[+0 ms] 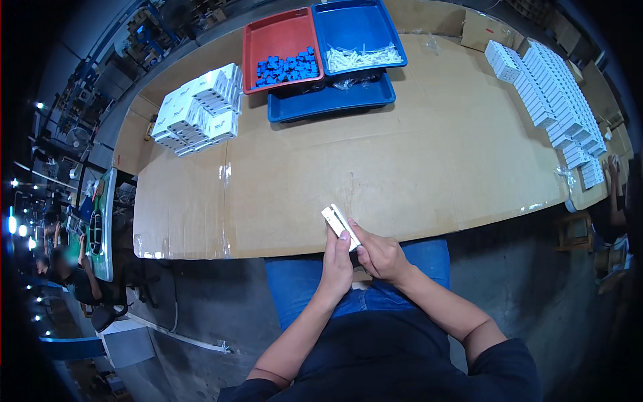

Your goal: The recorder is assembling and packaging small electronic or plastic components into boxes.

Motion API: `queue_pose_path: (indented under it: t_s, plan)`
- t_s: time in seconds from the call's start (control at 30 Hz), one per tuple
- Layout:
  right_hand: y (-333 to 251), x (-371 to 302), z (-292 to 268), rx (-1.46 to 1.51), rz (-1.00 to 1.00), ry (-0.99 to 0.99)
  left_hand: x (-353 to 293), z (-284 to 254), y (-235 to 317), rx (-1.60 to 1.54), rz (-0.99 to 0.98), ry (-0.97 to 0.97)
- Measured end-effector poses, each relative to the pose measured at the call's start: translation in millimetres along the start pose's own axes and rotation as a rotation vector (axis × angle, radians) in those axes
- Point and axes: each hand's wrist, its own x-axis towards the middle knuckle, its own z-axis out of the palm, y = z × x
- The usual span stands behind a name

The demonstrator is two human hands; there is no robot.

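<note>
Just over the near edge of the table, both hands hold a slim white plastic housing [340, 226] with a dark slot along its right side. My left hand [336, 264] is closed around its lower left part, thumb lying on its face. My right hand [380, 254] is closed against its right side, fingers pressed near the slot. The fingertips behind the piece are hidden.
A cardboard-covered table [295, 181] spreads ahead. At its back stand a red tray [278, 33] of blue parts, a blue tray [355, 27] of white pieces and a lower blue tray [331, 110]. White blocks are stacked left [194, 110] and right [559, 100].
</note>
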Motion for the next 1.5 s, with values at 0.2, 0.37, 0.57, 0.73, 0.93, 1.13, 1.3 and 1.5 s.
queue_pose_path:
  t_s: [0.2, 0.37, 0.57, 0.73, 0.93, 1.13, 1.3, 1.5]
  plan:
    - [-0.4, -0.2, 4.0, -0.017, -0.043, 0.025, -1.5, -5.5, -11.1, -0.047, -0.026, -0.001]
    - [-8.5, 16.4, -0.3, 0.088, 0.022, -0.050, 5.7, -23.8, -5.9, -0.070, -0.027, 0.001]
    - [-7.8, 31.3, -17.7, 0.647, 0.671, -0.018, 15.4, -35.1, 20.8, 0.024, 0.091, -0.077]
    - [-27.7, 51.5, -26.7, 0.978, 0.845, -0.121, 21.1, -37.4, 15.0, 0.414, 0.353, -0.139]
    - [-34.7, 39.3, -8.1, 0.890, 0.618, 0.136, 18.2, -24.5, 10.9, -0.112, 0.253, -0.062]
    - [-49.4, 39.0, -5.5, 0.452, 0.397, 0.038, 14.8, -3.1, 25.9, -0.167, 0.139, 0.079]
    - [-60.3, 34.2, 2.1, 0.432, 0.343, 0.072, 14.4, 3.2, 27.3, -0.163, 0.255, 0.165]
    - [-58.0, 30.3, 5.1, 0.400, 0.288, 0.088, 14.4, 2.1, 23.7, -0.189, 0.315, 0.121]
